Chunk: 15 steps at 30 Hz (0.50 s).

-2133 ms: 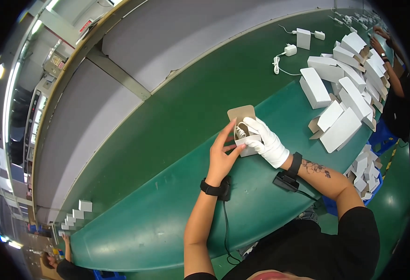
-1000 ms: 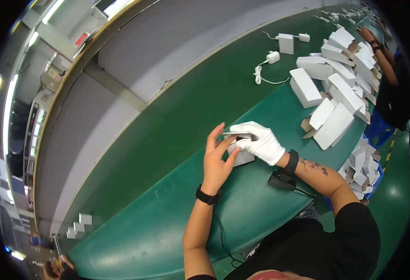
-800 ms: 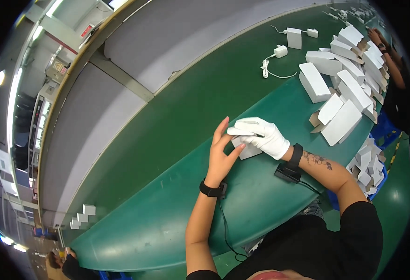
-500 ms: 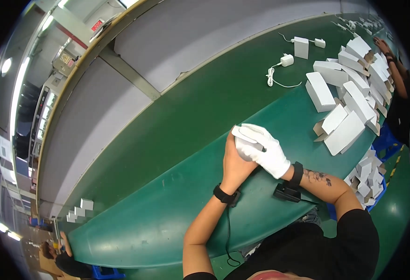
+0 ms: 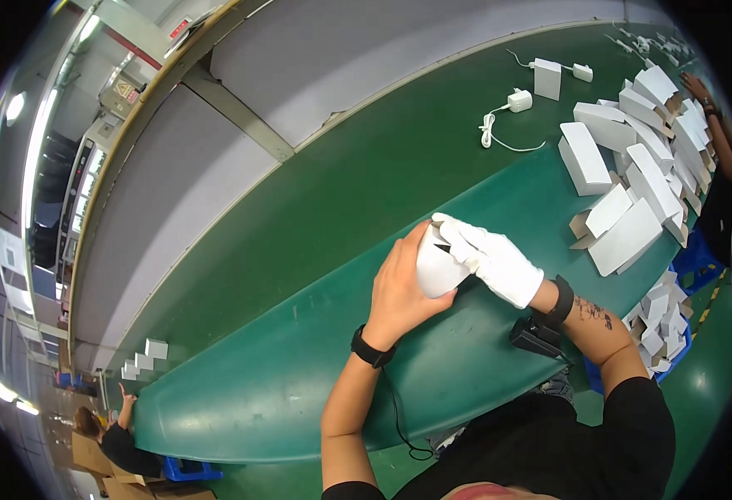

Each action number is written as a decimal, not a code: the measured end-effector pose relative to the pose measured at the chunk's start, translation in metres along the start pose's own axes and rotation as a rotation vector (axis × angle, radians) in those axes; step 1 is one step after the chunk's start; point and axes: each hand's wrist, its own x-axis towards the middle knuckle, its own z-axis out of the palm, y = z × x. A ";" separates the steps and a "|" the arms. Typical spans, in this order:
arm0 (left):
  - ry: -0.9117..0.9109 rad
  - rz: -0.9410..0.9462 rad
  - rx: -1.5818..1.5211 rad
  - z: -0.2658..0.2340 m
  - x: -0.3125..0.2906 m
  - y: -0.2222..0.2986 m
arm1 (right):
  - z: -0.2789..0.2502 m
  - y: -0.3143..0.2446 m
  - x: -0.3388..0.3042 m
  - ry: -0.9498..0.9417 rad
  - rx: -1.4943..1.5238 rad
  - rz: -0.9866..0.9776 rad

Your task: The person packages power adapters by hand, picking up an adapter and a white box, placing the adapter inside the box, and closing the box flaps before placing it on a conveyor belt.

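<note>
while the left hand (image 5: 401, 283) and gloved right hand (image 5: 501, 263) clasp a white box (image 5: 438, 272), grey panels (image 5: 399, 62) edge the green table (image 5: 324, 300).

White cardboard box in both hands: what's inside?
Only a dark gap shows beside the white-gloved right hand; panels of the box and the bare left hand hide any contents.

A white carton (image 5: 439, 270), dark gap at one end, tilts between left hand (image 5: 401, 290) and gloved right hand (image 5: 498, 262) over the bench (image 5: 299, 367).
</note>
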 end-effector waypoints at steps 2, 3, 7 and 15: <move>0.028 0.066 -0.020 0.001 -0.001 -0.004 | -0.003 -0.002 -0.003 -0.024 -0.222 -0.177; 0.026 0.067 -0.022 0.001 0.000 -0.003 | -0.004 -0.003 -0.005 -0.032 -0.335 -0.265; -0.007 0.054 -0.054 0.002 0.001 -0.003 | -0.006 -0.001 -0.006 -0.036 -0.409 -0.296; -0.097 -0.055 -0.239 0.006 -0.002 -0.016 | -0.001 0.006 -0.007 0.000 -0.646 -0.408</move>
